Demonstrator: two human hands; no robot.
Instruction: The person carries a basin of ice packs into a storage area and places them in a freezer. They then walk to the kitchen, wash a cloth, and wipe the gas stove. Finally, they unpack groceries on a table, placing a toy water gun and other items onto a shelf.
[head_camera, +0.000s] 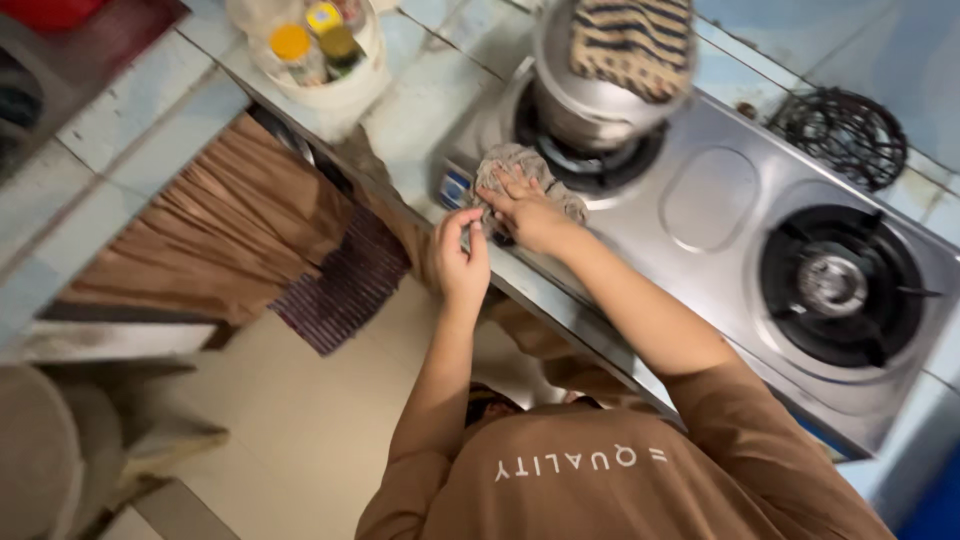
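At the worktop's front edge, the left hand (462, 258) pinches its fingers together near the stove knob. The right hand (522, 208) presses flat, open, on a limp grey cloth (520, 165) beside the pot's burner; it looks soft, light and easily bunched anywhere.

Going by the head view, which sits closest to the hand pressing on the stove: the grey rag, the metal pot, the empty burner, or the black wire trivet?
1. Grey rag, under the right hand.
2. Metal pot, just beyond on the near burner.
3. Empty burner, at the stove's other end.
4. Black wire trivet, on the counter past the stove.
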